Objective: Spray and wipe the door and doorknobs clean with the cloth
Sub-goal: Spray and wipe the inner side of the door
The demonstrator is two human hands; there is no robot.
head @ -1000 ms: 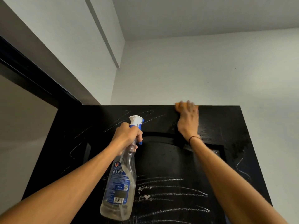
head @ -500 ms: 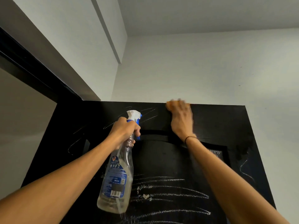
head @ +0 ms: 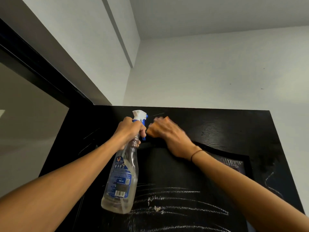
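Note:
A black panelled door (head: 217, 131) fills the lower half of the head view, its top edge level with my hands. White smear lines cross its lower panel. My left hand (head: 128, 131) grips the neck of a clear spray bottle (head: 120, 178) with a white and blue trigger head, held upright in front of the door. My right hand (head: 167, 131) presses an orange cloth (head: 153, 130) flat against the door's top rail, right beside the bottle's nozzle. The hand is blurred by motion. No doorknob is in view.
A white wall (head: 217, 72) rises behind the door, meeting the ceiling above. The dark door frame (head: 33, 69) runs diagonally at the left, with a dim opening below it. A black band circles my right wrist (head: 195, 154).
My right hand has slid the cloth leftward along the door's top rail, from the middle until it is next to the spray bottle. The bottle and left hand stayed almost still.

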